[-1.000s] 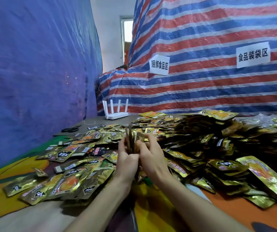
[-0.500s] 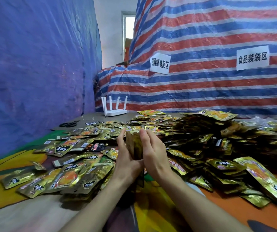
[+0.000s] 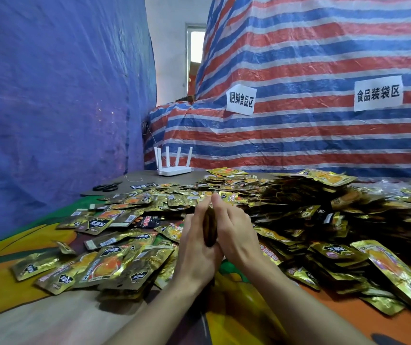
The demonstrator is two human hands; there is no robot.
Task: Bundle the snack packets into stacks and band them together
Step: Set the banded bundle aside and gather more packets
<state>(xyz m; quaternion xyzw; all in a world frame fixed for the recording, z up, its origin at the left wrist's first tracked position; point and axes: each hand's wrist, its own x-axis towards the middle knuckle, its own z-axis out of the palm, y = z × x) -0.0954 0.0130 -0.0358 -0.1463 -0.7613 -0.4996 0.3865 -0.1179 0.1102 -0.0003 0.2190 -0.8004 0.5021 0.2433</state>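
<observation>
Between tarpaulin walls (image 3: 323, 135), a tabletop (image 3: 5, 277) lies strewn with loose snack packets (image 3: 124, 267). Near its front edge you press a small stack (image 3: 210, 230) on edge between your left grip (image 3: 194, 247) and right grip (image 3: 234, 235), fingers straight and palms flat, apparently squaring it for banding. No band or container shows.

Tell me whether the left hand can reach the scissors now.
Probably not yet: left hand and right hand press the packet stack between them; the scissors lie far off past loose packets.
</observation>
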